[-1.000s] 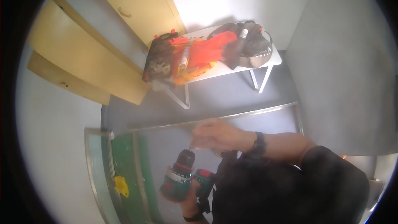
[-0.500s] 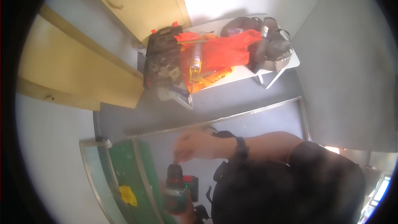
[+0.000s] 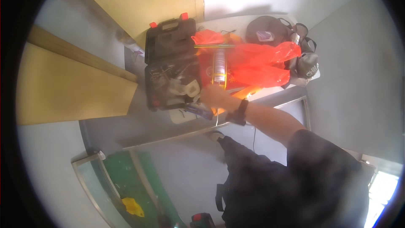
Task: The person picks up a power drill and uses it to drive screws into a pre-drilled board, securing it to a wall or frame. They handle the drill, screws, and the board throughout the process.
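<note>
Open black tool case, red latches on its far edge, lies at the left end of the white table; lid laid flat, base crowded with pale parts. Right hand rests at the case's near right corner, beside a sealant cartridge lying lengthwise.

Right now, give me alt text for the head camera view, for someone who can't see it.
A person's right hand reaches to an open black tool case on a white table, beside an orange plastic bag and a sealant cartridge. A green and red cordless drill shows at the bottom edge; the left hand is out of view.
</note>
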Available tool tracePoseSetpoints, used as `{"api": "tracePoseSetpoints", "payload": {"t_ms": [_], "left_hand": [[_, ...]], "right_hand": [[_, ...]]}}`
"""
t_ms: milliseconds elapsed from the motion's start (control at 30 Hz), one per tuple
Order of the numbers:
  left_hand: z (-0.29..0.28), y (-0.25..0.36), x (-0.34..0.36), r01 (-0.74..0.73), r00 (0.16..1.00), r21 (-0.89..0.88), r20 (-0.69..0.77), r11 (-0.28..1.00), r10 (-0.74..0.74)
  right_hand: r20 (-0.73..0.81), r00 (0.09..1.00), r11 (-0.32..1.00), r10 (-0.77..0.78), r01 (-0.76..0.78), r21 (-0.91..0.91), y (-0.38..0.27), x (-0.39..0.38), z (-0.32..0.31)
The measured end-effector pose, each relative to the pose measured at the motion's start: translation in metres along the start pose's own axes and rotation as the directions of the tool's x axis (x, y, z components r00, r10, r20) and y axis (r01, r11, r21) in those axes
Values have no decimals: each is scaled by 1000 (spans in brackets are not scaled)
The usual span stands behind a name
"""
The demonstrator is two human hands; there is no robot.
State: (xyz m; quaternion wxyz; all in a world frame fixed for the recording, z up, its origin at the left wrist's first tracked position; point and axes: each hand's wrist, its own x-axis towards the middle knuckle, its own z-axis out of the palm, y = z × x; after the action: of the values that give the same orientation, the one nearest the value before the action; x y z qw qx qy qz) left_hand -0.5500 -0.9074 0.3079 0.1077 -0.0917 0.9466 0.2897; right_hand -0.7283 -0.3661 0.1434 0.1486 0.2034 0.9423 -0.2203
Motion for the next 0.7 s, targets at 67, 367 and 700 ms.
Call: {"api": "tracePoseSetpoints", "payload": {"t_ms": [67,367,700], "left_hand": [[-2,-12,11,10,1000,35,1,999,-10],[-28,21,81,301,929,-369,321,879,-184],[7,51,95,336,916,-266,317,903,-247]], "right_hand": [[-149,985,994,88,-76,83,32,36,7],[-301,954,999,14,-28,-43,50,103,-43],[-86,996,984,-35,19,-177,17,135,-36]]}}
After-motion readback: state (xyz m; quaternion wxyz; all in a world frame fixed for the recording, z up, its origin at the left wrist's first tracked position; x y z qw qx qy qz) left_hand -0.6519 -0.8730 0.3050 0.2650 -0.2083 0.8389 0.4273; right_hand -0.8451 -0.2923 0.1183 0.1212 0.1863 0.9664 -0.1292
